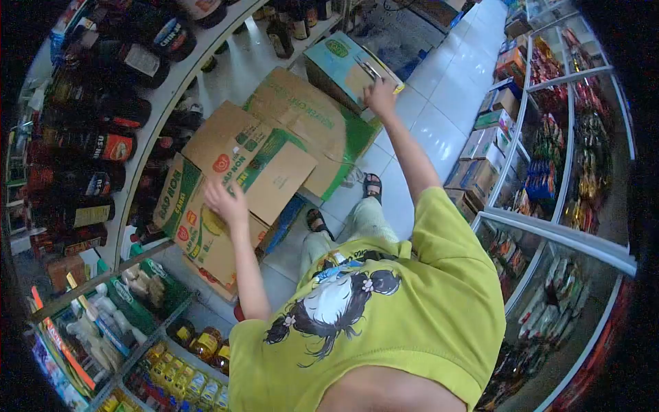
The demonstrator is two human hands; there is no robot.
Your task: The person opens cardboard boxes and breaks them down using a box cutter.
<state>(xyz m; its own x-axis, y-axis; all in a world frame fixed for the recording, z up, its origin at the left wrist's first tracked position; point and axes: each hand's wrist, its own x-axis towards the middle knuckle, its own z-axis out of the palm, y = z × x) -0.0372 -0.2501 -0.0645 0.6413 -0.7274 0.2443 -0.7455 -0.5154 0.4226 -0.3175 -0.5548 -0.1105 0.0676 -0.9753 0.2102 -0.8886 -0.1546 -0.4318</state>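
Note:
My left hand [226,202] lies with fingers spread on a brown and green cardboard box [206,244] with its flaps folded out. Lettering and a red heart-shaped logo show on this cardboard. Farther forward, my right hand [381,97] is over the top of a blue carton [336,51], its fingers closed around a slim, shiny metal tool that looks like scissors [368,68]. The grip itself is partly hidden by the fingers. Between the hands lies another brown and green cardboard piece [302,113], partly under the first.
Shelves of dark sauce bottles [113,146] rise at the left, with yellow oil bottles [185,384] below. Stacked cartons [484,144] and racks of packets [549,158] line the right side. Tiled floor [439,117] runs forward between them.

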